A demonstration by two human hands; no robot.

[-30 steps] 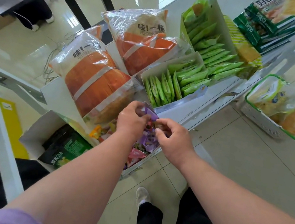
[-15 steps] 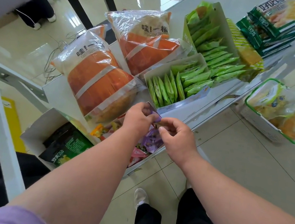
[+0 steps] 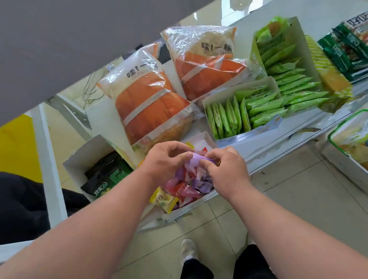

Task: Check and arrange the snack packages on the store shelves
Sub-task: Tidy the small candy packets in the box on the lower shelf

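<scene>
A small purple snack packet (image 3: 195, 161) is held between both hands above a white box (image 3: 202, 137) of mixed purple, red and yellow packets (image 3: 184, 188). My left hand (image 3: 165, 158) pinches its left end and my right hand (image 3: 226, 168) pinches its right end. Behind the box lie two big orange-and-clear bags (image 3: 149, 106) (image 3: 205, 62). To their right stand open boxes of green stick packets (image 3: 243, 115) (image 3: 291, 77).
A box of dark green bags (image 3: 106, 175) sits at the shelf's left end. Stacked green packages (image 3: 364, 45) lie far right, and a white basket (image 3: 348, 167) of snacks stands on the floor. A grey panel (image 3: 65, 10) overhangs the upper left; white shelf posts (image 3: 49, 165) at left.
The view has tilted and drawn closer. Both hands stay on the purple packet, now lifted slightly above the mixed box, with more of the box's contents visible below them.
</scene>
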